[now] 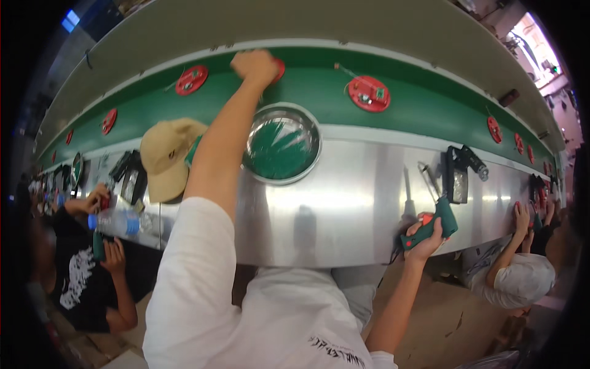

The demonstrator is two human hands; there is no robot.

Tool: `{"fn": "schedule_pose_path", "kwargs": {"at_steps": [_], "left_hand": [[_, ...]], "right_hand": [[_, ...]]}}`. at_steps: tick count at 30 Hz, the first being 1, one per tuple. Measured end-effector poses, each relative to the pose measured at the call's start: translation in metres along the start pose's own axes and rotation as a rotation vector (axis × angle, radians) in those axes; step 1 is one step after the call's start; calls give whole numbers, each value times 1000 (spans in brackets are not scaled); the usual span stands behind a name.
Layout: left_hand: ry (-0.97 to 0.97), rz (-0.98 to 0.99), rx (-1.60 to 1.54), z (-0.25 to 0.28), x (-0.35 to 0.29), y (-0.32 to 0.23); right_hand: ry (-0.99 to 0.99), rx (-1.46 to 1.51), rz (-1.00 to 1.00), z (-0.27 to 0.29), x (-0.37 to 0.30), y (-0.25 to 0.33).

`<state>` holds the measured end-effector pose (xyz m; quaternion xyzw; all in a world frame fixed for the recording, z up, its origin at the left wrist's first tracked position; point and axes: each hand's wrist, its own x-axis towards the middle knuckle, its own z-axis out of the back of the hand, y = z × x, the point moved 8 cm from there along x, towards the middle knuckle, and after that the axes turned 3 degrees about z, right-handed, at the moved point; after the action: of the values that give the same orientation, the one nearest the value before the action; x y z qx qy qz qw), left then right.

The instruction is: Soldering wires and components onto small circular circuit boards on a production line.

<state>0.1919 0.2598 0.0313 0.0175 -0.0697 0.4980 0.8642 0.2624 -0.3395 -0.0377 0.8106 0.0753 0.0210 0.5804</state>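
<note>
My left hand [255, 65] reaches far over the green belt. Its fingers are curled against a red round part [279, 70], of which only the right edge shows; the fingertips are hidden. In my right hand [427, 243], near the front edge of the metal bench, is a dark green pistol-shaped power tool [441, 222] with a red trigger. Its thin metal tip points up and away from me. A steel bowl [316, 147] stands beneath my left forearm's right side; inside it looks green with shiny streaks, and I cannot make out its contents.
More red round parts with wires and small boards lie along the belt [307, 92], one at right [369, 93], one at left [192, 80]. A tan cap [165, 161] and water bottle [117, 222] sit left. Black tools [456, 175] lie right. Co-workers sit on both sides.
</note>
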Motion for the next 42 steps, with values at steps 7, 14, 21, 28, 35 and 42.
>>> {"fn": "schedule_pose_path", "kwargs": {"at_steps": [7, 14, 21, 28, 35, 42], "left_hand": [[183, 15, -315, -39, 12, 7], [142, -81, -1019, 24, 2, -28], [164, -556, -1287, 155, -176, -102], [375, -578, -1362, 77, -324, -76], [361, -615, -1070, 31, -355, -60], [203, -765, -756, 19, -356, -62]], "right_hand": [[-45, -21, 81, 15, -4, 6], [-47, -62, 44, -10, 1, 0], [-43, 20, 70, -5, -2, 1], [40, 149, -126, -3, 2, -18], [83, 129, -20, -10, -2, -3], [142, 209, -98, -7, -3, -13]]}}
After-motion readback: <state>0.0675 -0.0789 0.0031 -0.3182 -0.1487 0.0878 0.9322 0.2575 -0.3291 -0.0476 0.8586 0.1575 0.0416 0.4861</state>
